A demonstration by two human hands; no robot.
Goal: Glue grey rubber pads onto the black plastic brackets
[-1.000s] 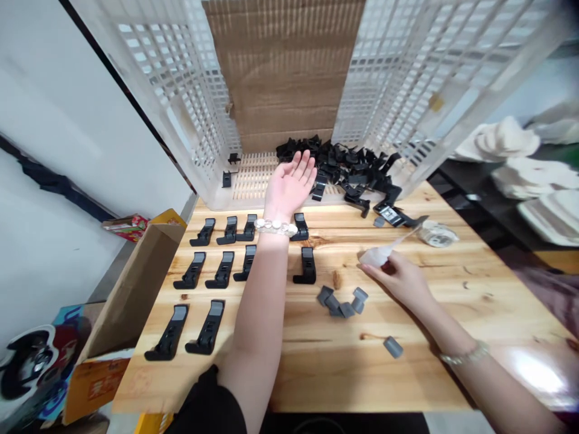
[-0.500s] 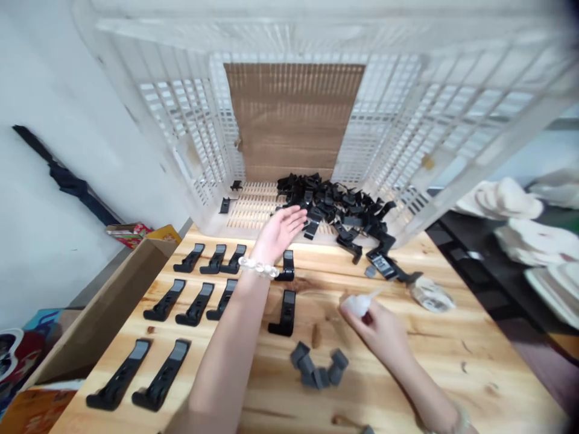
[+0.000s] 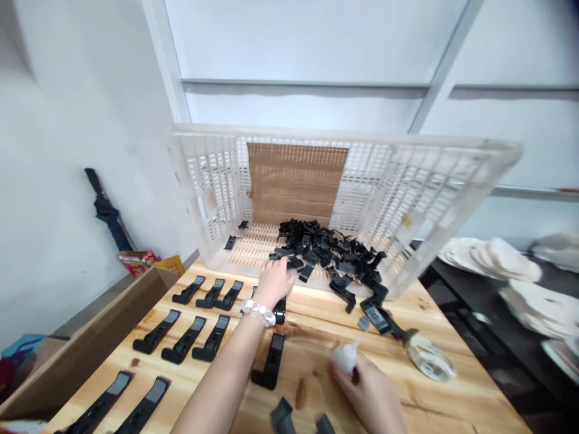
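My left hand, wearing a beaded bracelet, reaches to the front of the white plastic crate. Its fingers curl closed at a black plastic clip at the near edge of the heap; the fingertips are partly hidden. My right hand is closed round a small white squeeze bottle, its thin nozzle pointing up. Left of my arm, several long black clips with grey pads lie in rows on the wooden table. Another padded black clip lies between my hands. Dark grey foam blocks sit near the bottom edge.
The crate lies on its side, opening toward me, with cardboard at its back. A heap of black clips spills onto the table. A roll of clear tape lies at right. A cardboard box stands at left.
My left hand has turned from open, palm sideways, to closed fingers at a clip by the heap. The view has tilted up; my right hand still holds the bottle.
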